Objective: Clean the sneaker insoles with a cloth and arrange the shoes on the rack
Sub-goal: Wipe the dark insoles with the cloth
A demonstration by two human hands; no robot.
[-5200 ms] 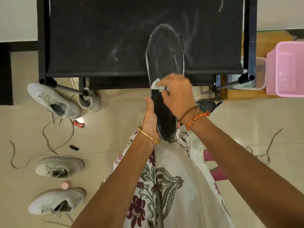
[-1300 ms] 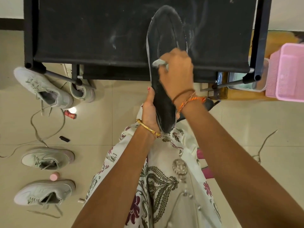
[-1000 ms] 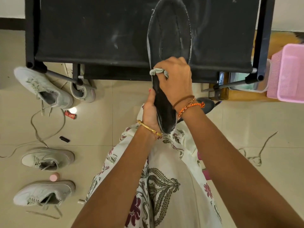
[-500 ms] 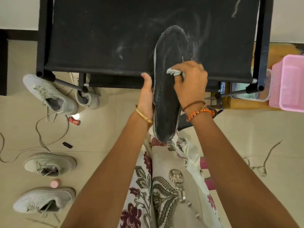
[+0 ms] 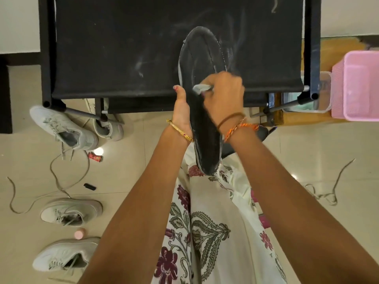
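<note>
On the tiled floor (image 5: 143, 167) at far left lie four pale grey sneakers (image 5: 63, 128), laces trailing loose, with a small red wrapper (image 5: 95, 157) and a pink cap (image 5: 79, 234) among them. Behind stands the rack (image 5: 131, 58), its black fabric shelf smeared with whitish dust. The left hand (image 5: 181, 111) grips the near left edge of the insole (image 5: 203, 95), thumb up along it. The insole is dark, long, edged in grey, and streaked with chalky marks; its toe points over the rack and its heel reaches the floral garment (image 5: 205, 232). The right hand (image 5: 224, 95), blurred, pinches a pale cloth (image 5: 200, 88) against the insole's middle. A pink basket (image 5: 356, 85) sits at far right. No writing is readable.
</note>
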